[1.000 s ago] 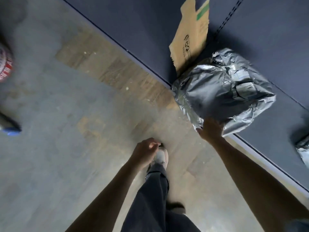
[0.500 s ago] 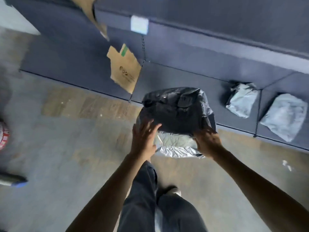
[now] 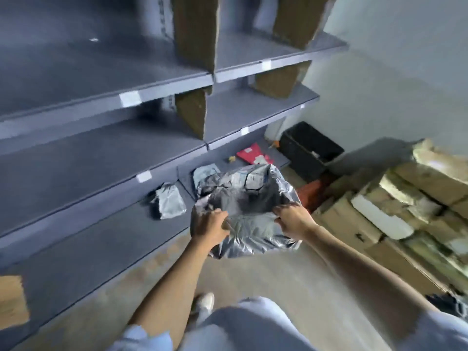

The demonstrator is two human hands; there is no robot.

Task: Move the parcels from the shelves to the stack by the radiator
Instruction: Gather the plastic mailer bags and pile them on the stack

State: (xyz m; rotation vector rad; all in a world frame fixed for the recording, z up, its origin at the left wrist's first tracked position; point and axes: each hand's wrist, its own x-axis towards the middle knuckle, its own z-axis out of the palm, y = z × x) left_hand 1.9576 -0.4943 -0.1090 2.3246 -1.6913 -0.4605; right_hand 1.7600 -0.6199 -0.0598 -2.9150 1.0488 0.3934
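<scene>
Two hands, my left and right, grip the grey parcel by its slack film, clear of the shelf, for carrying to the stack.

No text can be read. The grey parcel carries a white printed label on its far top face, too blurred to make out. White tags on the shelf edges look blank or illegible.
</scene>
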